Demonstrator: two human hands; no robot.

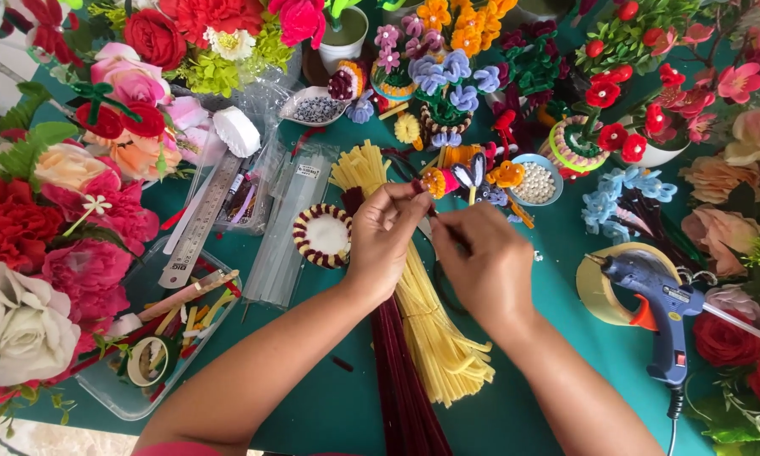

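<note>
At worktop centre: left hand pinches dark-red stem, right hand closed on its other end. Piece barely shaped; yellow bundle, maroon bundle untouched beneath. Finished flowers far.

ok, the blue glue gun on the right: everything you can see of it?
The glue gun is blue plastic with an orange trigger and a pale nozzle pointing up-left. It lies on its side on the green table, nozzle end over a tape roll. A clear glue stick juts from its back; the cord leaves the handle downward. Neither hand touches it.
</note>
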